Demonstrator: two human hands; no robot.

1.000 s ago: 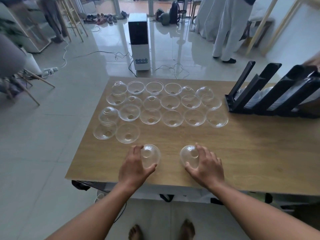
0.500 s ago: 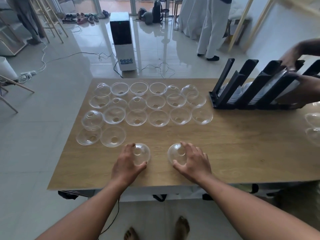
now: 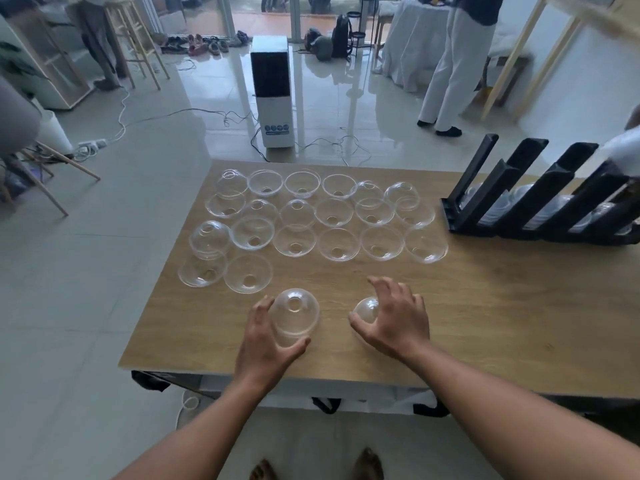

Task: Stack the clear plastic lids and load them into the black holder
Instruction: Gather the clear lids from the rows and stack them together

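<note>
About twenty-five clear lids [image 3: 337,244], one black holder [image 3: 540,206]

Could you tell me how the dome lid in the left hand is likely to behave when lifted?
The dome lid looks thin and clear, so it is probably very light and may flex. Its smooth surface could slip from the left hand.

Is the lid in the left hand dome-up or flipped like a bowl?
Dome-up: the lid in the left hand shows its small hole on top.
</note>
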